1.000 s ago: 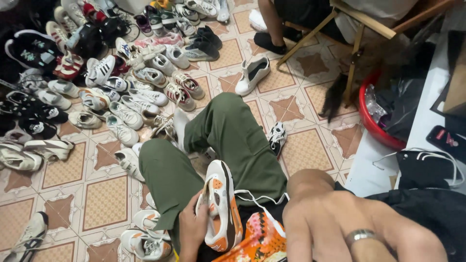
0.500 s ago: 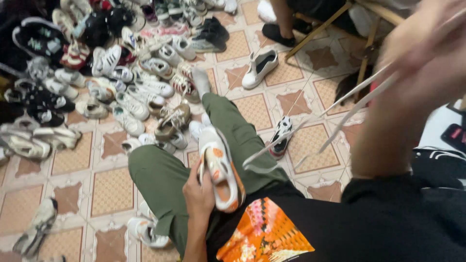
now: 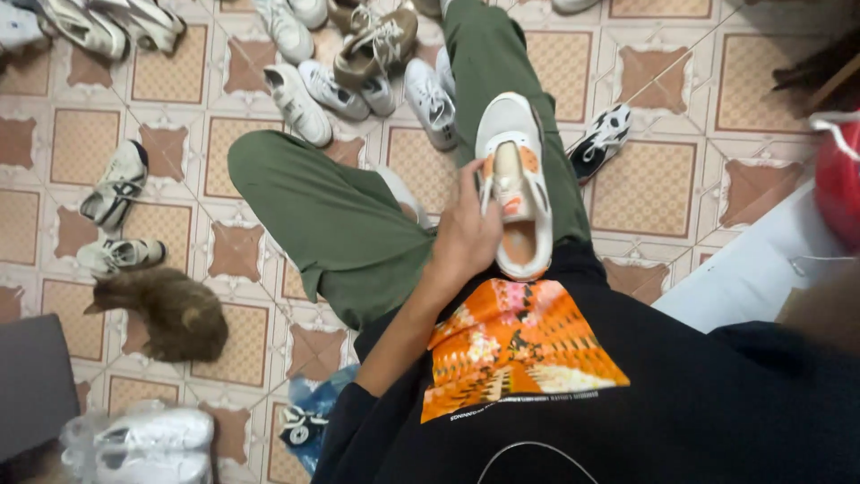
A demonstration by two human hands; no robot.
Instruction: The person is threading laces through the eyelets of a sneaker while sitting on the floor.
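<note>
Sneaker (image 3: pixel 513 184) in white and orange rests on a seated person's lap, its sole on the green trouser leg (image 3: pixel 340 215), opening upward, laces out. The left hand (image 3: pixel 468 235) is clasped round the sneaker's near side, thumb at the tongue. The right hand is out of view, so its state cannot be told. The sneaker looks light, with a soft upper and firmer sole, best gripped at the heel or midsole. Right of the sneaker, a red basin (image 3: pixel 840 175) shows only its edge, contents hidden. Left of the sneaker, a cat (image 3: pixel 170 314) lies curled on the tiled floor (image 3: pixel 645 184) among loose shoes (image 3: pixel 309 90).
</note>
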